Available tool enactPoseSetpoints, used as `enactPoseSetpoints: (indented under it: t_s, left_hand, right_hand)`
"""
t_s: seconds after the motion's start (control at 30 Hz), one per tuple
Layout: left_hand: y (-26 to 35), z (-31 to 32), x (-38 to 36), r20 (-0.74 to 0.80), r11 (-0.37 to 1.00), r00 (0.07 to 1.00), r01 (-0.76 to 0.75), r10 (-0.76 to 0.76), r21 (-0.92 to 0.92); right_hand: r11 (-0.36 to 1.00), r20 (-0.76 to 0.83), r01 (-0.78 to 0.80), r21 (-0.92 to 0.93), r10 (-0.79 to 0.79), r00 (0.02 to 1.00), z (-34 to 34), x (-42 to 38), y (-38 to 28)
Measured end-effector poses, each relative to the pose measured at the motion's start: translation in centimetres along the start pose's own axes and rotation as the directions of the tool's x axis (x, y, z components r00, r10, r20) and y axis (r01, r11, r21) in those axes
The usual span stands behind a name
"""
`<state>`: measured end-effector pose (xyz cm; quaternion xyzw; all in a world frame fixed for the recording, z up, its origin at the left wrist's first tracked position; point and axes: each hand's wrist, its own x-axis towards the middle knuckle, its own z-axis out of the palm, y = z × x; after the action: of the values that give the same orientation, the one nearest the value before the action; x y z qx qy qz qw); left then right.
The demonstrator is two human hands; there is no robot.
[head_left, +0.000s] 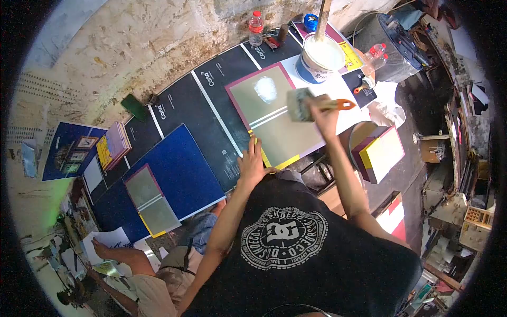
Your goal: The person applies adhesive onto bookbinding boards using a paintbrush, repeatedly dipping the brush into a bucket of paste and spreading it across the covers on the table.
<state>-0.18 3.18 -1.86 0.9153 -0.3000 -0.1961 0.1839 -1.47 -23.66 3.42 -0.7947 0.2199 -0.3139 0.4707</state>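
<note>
My right hand [326,117] is closed round the handle of a wide brush [300,105], whose handle end is orange. The brush is over a grey-beige sheet [280,138] with maroon and yellow edges and a double white stripe. A shiny white wet patch [265,90] lies on the sheet's upper part. My left hand [252,166] rests at the sheet's lower left edge, fingers stretched out and thumb apart. Behind the brush stands a bucket [312,72] of white liquid with a stick [322,20] in it.
A co-worker's arm [124,257] reaches in at the lower left, near a blue board [177,169] and a smaller grey panel [153,198]. A bottle [255,29] stands by the wall. At right are another brush [364,84], a stacked block [381,153] and a large drum [388,45].
</note>
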Motion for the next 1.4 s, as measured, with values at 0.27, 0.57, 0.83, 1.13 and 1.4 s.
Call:
enactPoseSetpoints:
  t_s: [0.27, 0.57, 0.83, 1.13, 1.4]
  left_hand:
    - [-0.2, -0.1, 0.0, 0.017, 0.999, 1.000, 0.012, -0.011, -0.047]
    - [-0.2, -0.3, -0.2, 0.012, 0.998, 1.000, -0.001, 0.002, -0.056]
    - [-0.6, 0.7, 0.0, -0.003, 0.994, 1.000, 0.002, -0.002, -0.107]
    - [0.2, -0.3, -0.3, 0.006, 0.999, 1.000, -0.004, 0.004, -0.053]
    - [0.3, -0.4, -0.1, 0.061, 0.997, 0.998, 0.034, -0.029, -0.075]
  right_hand:
    - [0.876, 0.019, -0.124, -0.466, 0.150, 0.989, -3.5, -1.2, 6.6]
    - [0.874, 0.138, -0.297, -0.385, 0.372, 0.918, -2.0, -7.7, 2.7]
    - [0.961, -0.002, -0.111, -0.253, 0.114, 0.993, -5.7, -6.4, -1.7]
    - [0.721, 0.010, -0.079, -0.688, 0.118, 0.993, -10.2, -1.4, 3.3]
    - [0.940, 0.628, 0.294, -0.174, -0.124, 0.768, -0.3, -1.4, 3.9]
